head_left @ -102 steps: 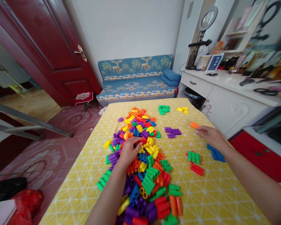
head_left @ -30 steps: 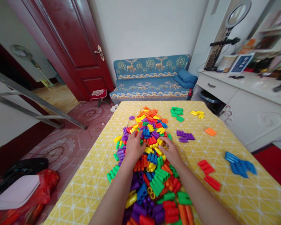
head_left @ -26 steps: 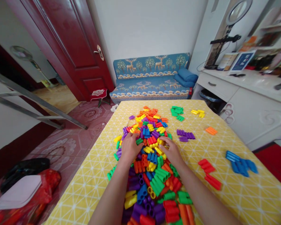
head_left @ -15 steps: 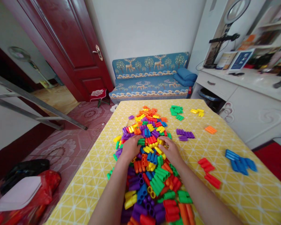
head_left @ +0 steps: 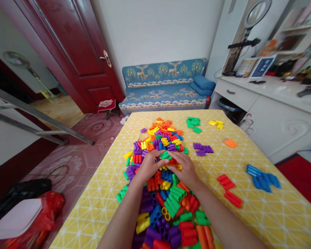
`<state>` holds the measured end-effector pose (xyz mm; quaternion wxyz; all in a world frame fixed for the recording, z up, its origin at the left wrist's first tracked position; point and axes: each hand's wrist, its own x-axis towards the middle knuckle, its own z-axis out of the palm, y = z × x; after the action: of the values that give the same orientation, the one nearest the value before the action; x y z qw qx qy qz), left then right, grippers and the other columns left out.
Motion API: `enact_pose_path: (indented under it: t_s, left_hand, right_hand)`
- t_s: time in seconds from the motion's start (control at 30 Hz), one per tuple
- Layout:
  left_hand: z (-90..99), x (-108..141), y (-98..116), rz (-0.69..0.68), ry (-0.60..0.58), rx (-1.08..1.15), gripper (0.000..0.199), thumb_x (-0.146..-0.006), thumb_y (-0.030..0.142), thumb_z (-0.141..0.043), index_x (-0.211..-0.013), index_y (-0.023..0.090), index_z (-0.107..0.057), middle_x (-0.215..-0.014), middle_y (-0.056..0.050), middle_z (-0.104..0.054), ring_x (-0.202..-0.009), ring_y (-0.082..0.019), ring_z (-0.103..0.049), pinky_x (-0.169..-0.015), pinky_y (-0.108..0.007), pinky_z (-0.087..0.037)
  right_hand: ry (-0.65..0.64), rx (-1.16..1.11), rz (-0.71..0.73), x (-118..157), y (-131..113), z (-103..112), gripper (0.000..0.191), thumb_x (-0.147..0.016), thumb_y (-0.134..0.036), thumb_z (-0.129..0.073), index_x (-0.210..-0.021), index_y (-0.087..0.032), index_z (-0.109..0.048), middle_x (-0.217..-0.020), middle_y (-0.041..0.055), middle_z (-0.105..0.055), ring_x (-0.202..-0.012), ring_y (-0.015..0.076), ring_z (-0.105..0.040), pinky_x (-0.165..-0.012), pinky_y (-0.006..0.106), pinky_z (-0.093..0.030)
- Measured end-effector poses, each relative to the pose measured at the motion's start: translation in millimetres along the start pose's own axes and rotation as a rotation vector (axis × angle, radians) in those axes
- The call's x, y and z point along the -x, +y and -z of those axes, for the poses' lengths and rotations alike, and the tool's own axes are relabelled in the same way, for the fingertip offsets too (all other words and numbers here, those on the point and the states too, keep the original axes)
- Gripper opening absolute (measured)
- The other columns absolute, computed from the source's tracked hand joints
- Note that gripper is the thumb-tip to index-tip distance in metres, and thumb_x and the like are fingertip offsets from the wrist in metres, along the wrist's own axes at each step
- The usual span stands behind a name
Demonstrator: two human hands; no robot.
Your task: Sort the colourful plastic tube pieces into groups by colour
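A long heap of plastic tube-shaped building blocks (head_left: pixel 172 204) in several colours runs down the table. Over its middle, my left hand (head_left: pixel 150 166) is closed, thumb and fingers on a green tube block (head_left: pixel 166 155). My right hand (head_left: pixel 183 168) faces it from the right, its thumb apart from its fingers. Those fingertips come close to the green block's right end; whether they touch it I cannot tell. Between the hands, red and yellow blocks partly show. Just below them lie blue blocks (head_left: pixel 167 175).
Right of the heap lie small groups of one colour: green (head_left: pixel 193 122), yellow (head_left: pixel 216 123), purple (head_left: pixel 203 148), orange (head_left: pixel 230 143), red (head_left: pixel 229 190) and blue (head_left: pixel 263 178). A patterned yellow cloth (head_left: pixel 98 207) covers the table. Behind it stands a blue sofa (head_left: pixel 160 91).
Both hands have come closer together over the heap. The green block in my left hand has moved right, and my right hand has shifted left and down. The view has shifted slightly.
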<state>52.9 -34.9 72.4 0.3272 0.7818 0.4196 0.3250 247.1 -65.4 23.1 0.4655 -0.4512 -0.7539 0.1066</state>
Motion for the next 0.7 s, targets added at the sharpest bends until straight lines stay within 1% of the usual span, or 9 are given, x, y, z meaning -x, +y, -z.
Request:
enact_pose_path:
  t_s: [0.17,0.27,0.33,0.43,0.5,0.57,0.63,0.7]
  left_hand:
    - [-2.3,0.9,2.5,-0.040,-0.025,-0.074,0.041,-0.085,0.047,-0.064,-0.113,0.020,-0.073,-0.088,-0.007,-0.070,-0.081,-0.020,-0.062,-0.072,-0.028,-0.046]
    - [-3.2,1.6,4.6,-0.058,-0.042,-0.103,0.041,-0.086,0.048,-0.062,-0.117,0.022,-0.071,-0.087,-0.006,-0.069,-0.081,-0.020,-0.062,-0.072,-0.028,-0.045]
    - [-3.8,1.8,4.7,-0.058,-0.049,-0.104,0.045,-0.084,0.048,-0.065,-0.120,0.023,-0.069,-0.091,-0.007,-0.069,-0.084,-0.021,-0.063,-0.076,-0.029,-0.046]
    - [-4.6,1.7,-0.5,-0.057,-0.024,-0.081,0.054,-0.075,0.048,-0.075,-0.121,0.021,-0.068,-0.101,-0.008,-0.068,-0.093,-0.022,-0.063,-0.084,-0.031,-0.048]
    - [-5.4,1.4,-7.1,-0.038,-0.005,-0.088,0.051,-0.074,0.044,-0.077,-0.118,0.020,-0.069,-0.105,-0.008,-0.067,-0.094,-0.022,-0.063,-0.086,-0.032,-0.049]
    - [-6.3,1.0,-14.1,0.001,0.008,-0.126,0.045,-0.077,0.039,-0.075,-0.117,0.020,-0.069,-0.106,-0.009,-0.067,-0.089,-0.020,-0.064,-0.083,-0.032,-0.050]
    - [-7.5,0.8,-19.5,0.048,0.020,-0.171,0.044,-0.078,0.037,-0.073,-0.118,0.020,-0.068,-0.107,-0.009,-0.066,-0.083,-0.019,-0.064,-0.080,-0.033,-0.051]
    - [-8.7,0.5,-22.4,0.083,0.030,-0.200,0.044,-0.078,0.036,-0.072,-0.119,0.019,-0.067,-0.107,-0.009,-0.066,-0.080,-0.018,-0.064,-0.078,-0.033,-0.052]
  right_hand:
    - [0.019,-0.066,0.027,0.5,-1.8,-1.8,0.043,-0.089,-0.032,-0.063,-0.132,-0.034,-0.058,-0.129,0.0050,-0.062,-0.121,0.0235,-0.056,-0.103,0.043,-0.046]
    - [0.014,-0.117,0.030,-0.4,-3.7,-1.5,0.035,-0.089,-0.030,-0.064,-0.124,-0.034,-0.064,-0.125,0.0040,-0.063,-0.118,0.0226,-0.057,-0.102,0.042,-0.047]
    - [0.039,-0.162,0.010,-0.9,-4.4,-1.3,0.031,-0.087,-0.030,-0.066,-0.118,-0.032,-0.066,-0.120,0.0042,-0.065,-0.115,0.0226,-0.059,-0.101,0.041,-0.048]
    - [0.113,-0.227,-0.071,-1.5,-2.9,-1.6,0.027,-0.082,-0.028,-0.070,-0.108,-0.027,-0.066,-0.112,0.0053,-0.067,-0.109,0.0228,-0.062,-0.097,0.040,-0.049]
    - [0.157,-0.269,-0.163,-1.6,0.4,-2.4,0.026,-0.079,-0.028,-0.072,-0.105,-0.025,-0.064,-0.110,0.0057,-0.067,-0.105,0.0228,-0.063,-0.092,0.039,-0.051]
    - [0.186,-0.334,-0.253,-1.1,4.9,-3.4,0.028,-0.078,-0.029,-0.072,-0.103,-0.024,-0.062,-0.111,0.0061,-0.067,-0.100,0.0222,-0.064,-0.087,0.037,-0.052]
    - [0.204,-0.388,-0.327,-0.1,9.6,-3.9,0.029,-0.078,-0.033,-0.071,-0.103,-0.023,-0.060,-0.110,0.0062,-0.068,-0.095,0.0212,-0.065,-0.083,0.036,-0.052]
    - [0.230,-0.366,-0.383,1.1,12.7,-3.8,0.031,-0.077,-0.038,-0.072,-0.101,-0.022,-0.061,-0.106,0.0062,-0.068,-0.089,0.0206,-0.064,-0.079,0.035,-0.052]
